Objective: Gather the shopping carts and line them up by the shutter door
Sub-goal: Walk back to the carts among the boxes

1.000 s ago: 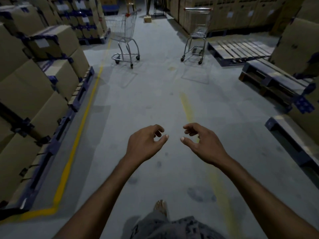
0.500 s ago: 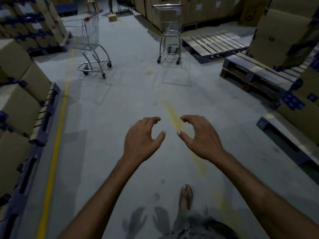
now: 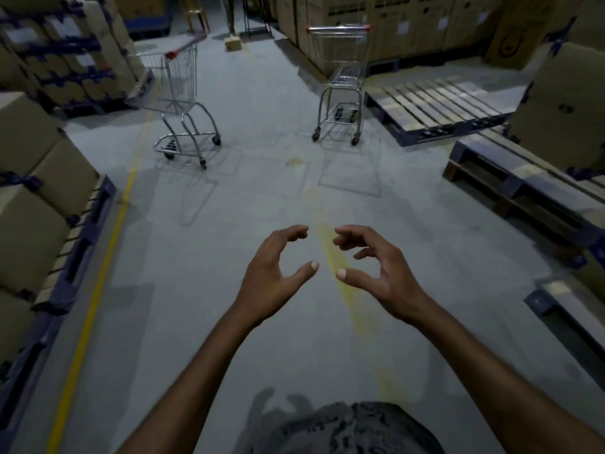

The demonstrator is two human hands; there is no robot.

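The cart (image 3: 340, 77) beside the pallet (image 3: 438, 106) has drawn nearer; my left hand (image 3: 271, 276) and right hand (image 3: 376, 273) are empty, fingers (image 3: 291, 232) loosely curled apart; I'd grip its handle (image 3: 337, 27) squarely.

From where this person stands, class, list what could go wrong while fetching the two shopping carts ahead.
1. The right cart stands close beside an empty pallet; turning it could snag a wheel on the pallet's corner.
2. The left cart sits askew near stacked boxes; a careless swing might bump them.
3. Dim light and low pallets along the aisle make tripping possible.
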